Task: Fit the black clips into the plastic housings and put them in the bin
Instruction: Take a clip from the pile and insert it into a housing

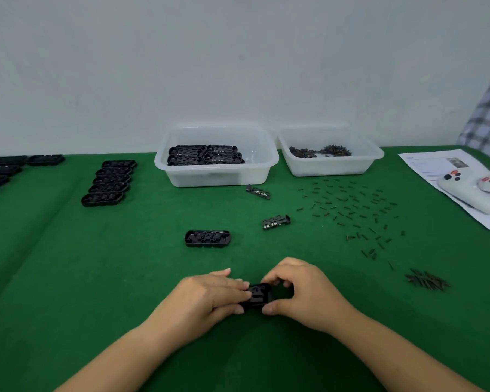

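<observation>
Low on the green table, a black plastic housing (257, 296) is held between both hands. My left hand (210, 297) grips its left end with fingers laid over the top. My right hand (297, 292) curls round its right end, thumb at the front edge. Another housing (207, 238) lies just beyond. Two black clips (275, 222) (258, 192) lie further back. The translucent bin (181, 176) at the back holds stacked housings.
A second bin (331, 169) at the back right holds small dark parts. Several tiny pins (351, 210) are scattered on the right, with a heap (426, 281) nearer. A row of housings (108, 183) lies at the left. A paper sheet with game controllers (470, 193) is far right.
</observation>
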